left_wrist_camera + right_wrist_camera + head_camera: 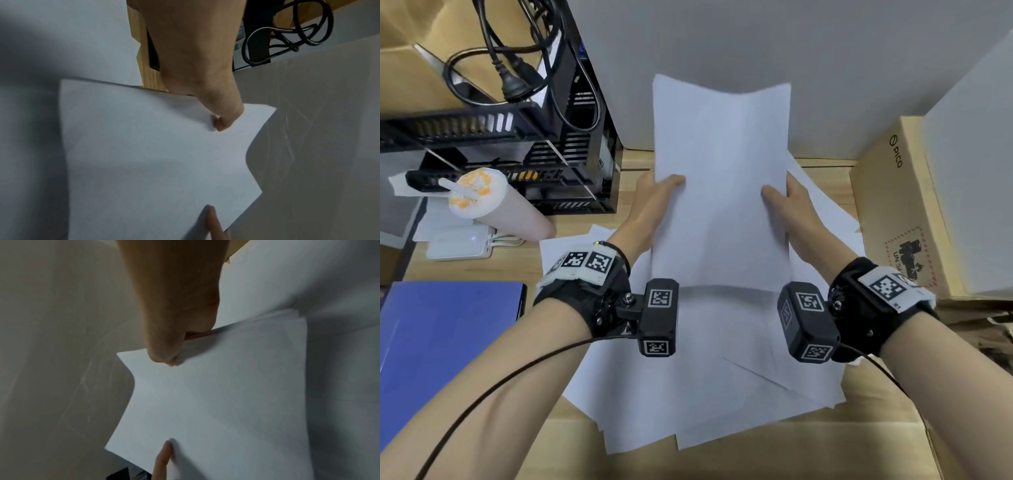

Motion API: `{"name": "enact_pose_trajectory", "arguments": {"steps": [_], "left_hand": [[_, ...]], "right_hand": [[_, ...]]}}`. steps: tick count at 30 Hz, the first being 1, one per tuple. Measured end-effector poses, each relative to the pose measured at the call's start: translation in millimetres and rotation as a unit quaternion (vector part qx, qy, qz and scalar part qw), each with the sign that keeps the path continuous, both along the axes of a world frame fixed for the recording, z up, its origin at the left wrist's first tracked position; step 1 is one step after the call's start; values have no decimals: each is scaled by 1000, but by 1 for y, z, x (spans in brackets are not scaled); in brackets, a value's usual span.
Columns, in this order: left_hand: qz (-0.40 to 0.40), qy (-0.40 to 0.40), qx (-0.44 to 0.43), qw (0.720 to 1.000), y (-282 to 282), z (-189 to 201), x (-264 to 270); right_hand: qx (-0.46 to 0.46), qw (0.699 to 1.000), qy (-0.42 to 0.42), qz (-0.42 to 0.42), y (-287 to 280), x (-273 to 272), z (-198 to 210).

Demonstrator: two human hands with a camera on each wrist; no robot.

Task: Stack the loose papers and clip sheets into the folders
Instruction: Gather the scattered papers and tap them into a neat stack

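White sheets (722, 192), side edges pinched, lifted

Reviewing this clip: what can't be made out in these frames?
- Fingers of the left hand and right hand: behind the held white paper sheets in every view; only thumbs show.
- How many sheets are held: edges blurred in the wrist views.
- Blue folder: cut off by the head view's left edge; no clip visible.
- Loose white papers on the wooden desk: partly under the wrist cameras and held sheets.
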State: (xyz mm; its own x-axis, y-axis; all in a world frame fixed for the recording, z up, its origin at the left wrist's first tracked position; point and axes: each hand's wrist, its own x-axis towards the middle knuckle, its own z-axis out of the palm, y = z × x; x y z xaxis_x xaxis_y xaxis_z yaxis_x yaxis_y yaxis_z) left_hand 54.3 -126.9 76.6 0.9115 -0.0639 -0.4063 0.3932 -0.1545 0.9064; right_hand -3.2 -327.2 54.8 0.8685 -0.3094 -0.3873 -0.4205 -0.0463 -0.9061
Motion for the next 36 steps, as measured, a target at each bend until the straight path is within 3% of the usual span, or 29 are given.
{"name": "enact_pose_trajectory", "arguments": {"steps": [5, 8, 11, 16, 19, 24, 26, 28, 31, 34, 36], "left_hand": [[-106, 72, 77, 989, 11, -41, -13], [-110, 108, 122, 980, 26, -67, -26], [-76, 143, 152, 975, 42, -86, -32], [-35, 169, 149, 974, 58, -99, -36], [-23, 133, 130, 982, 58, -98, -36], [82, 65, 93, 990, 55, -96, -32], [105, 69, 79, 989, 53, -98, -29], [105, 85, 72, 988, 51, -100, -27], [80, 107, 74, 988, 49, -101, -27], [35, 133, 79, 987, 52, -103, -29], [11, 151, 75, 986, 55, -106, -32]], "right_hand": [[35, 991, 119, 41, -9, -30, -40], [62, 975, 199, 73, -15, -53, -62], [44, 980, 194, 20, -30, -59, -79], [-79, 986, 149, -8, -54, -43, -77], [-99, 974, 197, 49, -56, -38, -81], [-209, 919, 248, 222, -28, -44, -86], [-194, 916, 242, 253, -12, -48, -82], [-122, 925, 237, 271, 0, -50, -78], [-41, 942, 239, 234, 0, -45, -74], [-61, 975, 197, 88, -25, -35, -81], [-97, 979, 174, 32, -45, -33, -86]]}}
